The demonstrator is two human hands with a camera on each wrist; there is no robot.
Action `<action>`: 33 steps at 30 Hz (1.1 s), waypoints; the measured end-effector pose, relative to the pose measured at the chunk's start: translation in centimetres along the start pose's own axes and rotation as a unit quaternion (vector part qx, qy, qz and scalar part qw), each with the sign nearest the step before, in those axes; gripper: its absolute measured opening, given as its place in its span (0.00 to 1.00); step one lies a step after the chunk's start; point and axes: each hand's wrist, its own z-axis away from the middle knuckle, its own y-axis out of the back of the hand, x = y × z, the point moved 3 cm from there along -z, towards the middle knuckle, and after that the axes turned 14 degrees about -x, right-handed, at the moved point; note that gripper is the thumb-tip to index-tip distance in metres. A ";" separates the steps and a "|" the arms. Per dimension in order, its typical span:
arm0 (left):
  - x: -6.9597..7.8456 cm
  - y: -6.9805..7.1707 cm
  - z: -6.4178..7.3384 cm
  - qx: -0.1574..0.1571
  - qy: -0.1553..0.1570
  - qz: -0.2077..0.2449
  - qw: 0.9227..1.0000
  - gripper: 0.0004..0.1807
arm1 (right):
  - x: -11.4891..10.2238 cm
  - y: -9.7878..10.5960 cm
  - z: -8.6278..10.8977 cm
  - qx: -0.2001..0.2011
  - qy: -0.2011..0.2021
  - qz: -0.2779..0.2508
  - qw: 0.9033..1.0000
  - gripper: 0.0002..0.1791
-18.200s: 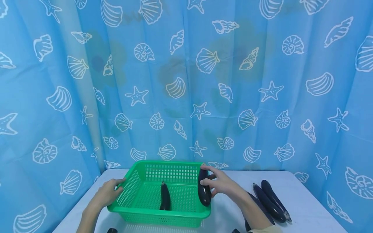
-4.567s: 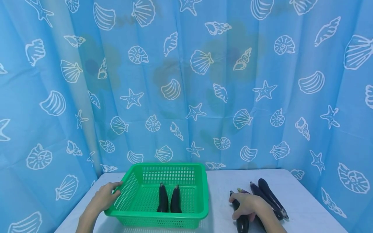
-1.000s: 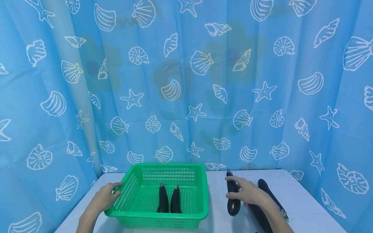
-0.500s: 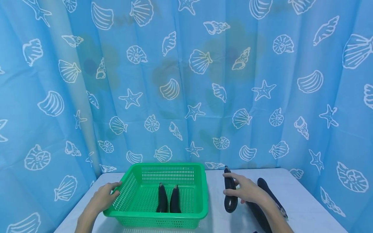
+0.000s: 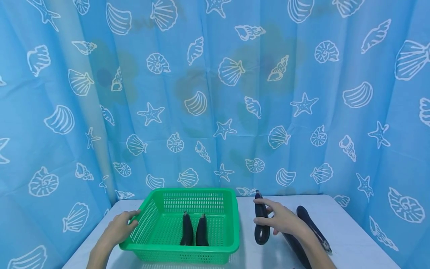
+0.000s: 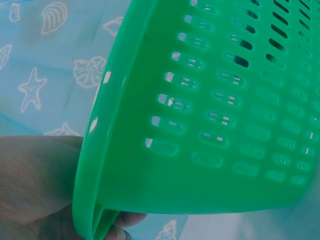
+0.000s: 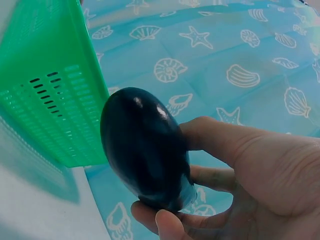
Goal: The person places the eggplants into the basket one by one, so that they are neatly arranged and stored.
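My right hand (image 5: pixel 283 220) grips a dark purple eggplant (image 5: pixel 262 233) in the air to the right of the green plastic basket (image 5: pixel 181 247). Thumb and fingers pinch its sides, and its rounded end (image 7: pixel 142 145) faces the right wrist camera. My left hand (image 5: pixel 118 227) holds the basket's left rim; in the left wrist view the thumb lies on one side of the rim (image 6: pixel 95 150) and fingertips (image 6: pixel 120 233) show beneath it. Inside the basket, an eggplant (image 5: pixel 187 229) and a second eggplant (image 5: pixel 202 231) lie side by side, stems pointing away.
Another eggplant (image 5: pixel 312 228) lies on the white table (image 5: pixel 349 243) at the right. One more eggplant (image 5: pixel 297 250) lies partly under my right forearm. A blue curtain (image 5: pixel 215 112) with shell and starfish prints hangs behind the table.
Over the last second my right hand has carried the eggplant left, closer to the basket. Earlier, one eggplant lay in the basket; now two do. My left hand has stayed at the rim.
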 end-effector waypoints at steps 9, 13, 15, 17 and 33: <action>0.1 0.0 0.0 0.000 -0.009 -0.004 1.000 0.23 | -0.7 -0.2 -0.1 -0.007 0.019 -0.013 1.000 0.39; 0.1 0.0 0.0 0.002 -0.010 -0.005 1.000 0.23 | -1.0 -0.4 -0.2 -0.014 0.031 -0.018 0.999 0.39; 0.1 0.0 -0.1 0.000 -0.009 -0.005 1.000 0.23 | -1.0 -0.4 -0.3 -0.018 0.036 -0.019 0.999 0.39; 0.0 0.0 -0.1 -0.002 -0.005 -0.004 1.000 0.23 | -1.1 -0.5 -0.5 -0.019 0.036 -0.019 0.999 0.39; -0.2 -0.1 0.0 0.004 0.000 0.002 1.000 0.23 | -2.8 -0.6 -1.6 -0.027 0.033 -0.012 0.999 0.39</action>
